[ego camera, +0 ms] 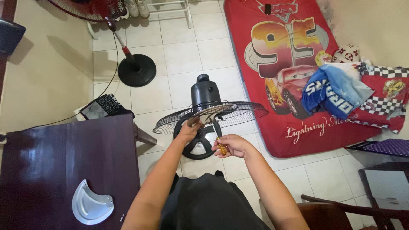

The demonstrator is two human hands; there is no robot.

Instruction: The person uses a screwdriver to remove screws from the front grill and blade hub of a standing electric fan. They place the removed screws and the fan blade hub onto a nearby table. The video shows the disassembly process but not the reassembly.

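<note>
Head view: left hand (187, 132) clamped on the rear wire guard (211, 115) of a dark pedestal fan (205, 91), dead centre on the tiled floor. Right hand (232, 145) at 4 o'clock of it, grip closed around a yellow-handled screwdriver (221, 147), tip up toward the guard. Grey fan blade (90, 205) lies on the dark surface (55, 162) at 8 o'clock. Red mattress (272, 85) at 2 o'clock.
</note>
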